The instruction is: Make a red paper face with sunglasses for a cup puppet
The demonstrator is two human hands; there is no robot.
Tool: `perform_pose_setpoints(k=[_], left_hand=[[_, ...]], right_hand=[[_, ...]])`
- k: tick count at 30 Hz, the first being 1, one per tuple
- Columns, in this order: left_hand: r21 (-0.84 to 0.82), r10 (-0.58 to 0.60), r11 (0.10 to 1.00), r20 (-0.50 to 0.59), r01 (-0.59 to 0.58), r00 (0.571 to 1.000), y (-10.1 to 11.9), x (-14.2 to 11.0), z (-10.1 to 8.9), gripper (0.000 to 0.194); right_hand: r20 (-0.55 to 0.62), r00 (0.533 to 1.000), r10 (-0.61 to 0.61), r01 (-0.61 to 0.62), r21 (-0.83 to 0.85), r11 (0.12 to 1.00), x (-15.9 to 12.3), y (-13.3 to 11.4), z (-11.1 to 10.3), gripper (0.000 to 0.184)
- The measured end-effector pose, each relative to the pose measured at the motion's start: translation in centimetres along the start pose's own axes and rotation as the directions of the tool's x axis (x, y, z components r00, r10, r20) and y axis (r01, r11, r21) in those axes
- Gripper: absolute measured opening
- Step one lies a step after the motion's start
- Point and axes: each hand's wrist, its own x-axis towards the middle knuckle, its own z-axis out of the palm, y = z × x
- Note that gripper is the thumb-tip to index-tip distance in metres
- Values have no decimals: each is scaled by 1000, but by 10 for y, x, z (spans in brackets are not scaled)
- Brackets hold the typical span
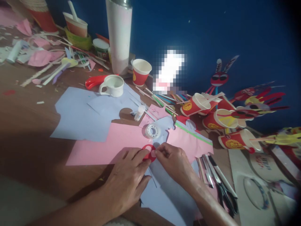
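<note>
A small red paper disc with pale oval pieces on it lies over the pink and blue paper in front of me. My left hand is stretched out flat, its fingertips resting on the disc's left edge. At the right side of the disc, my right hand pinches at a small pale pink paper oval. Just beyond the disc sits a white tape roll. A pink sheet spreads to the left, and blue paper lies under my right wrist.
A white mug, a red stapler-like object, a paper cup and a tall white flask stand behind. Decorated red cups crowd the right. Black-handled scissors lie near my right forearm. Paper scraps litter the left.
</note>
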Motion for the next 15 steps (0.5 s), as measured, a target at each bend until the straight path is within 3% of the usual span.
perform_pose_setpoints(k=[15], left_hand=[[41, 42, 998, -19, -41, 999, -2, -3, 4, 35]], right_hand=[[-47, 998, -51, 46, -109, 993, -2, -3, 3, 14]])
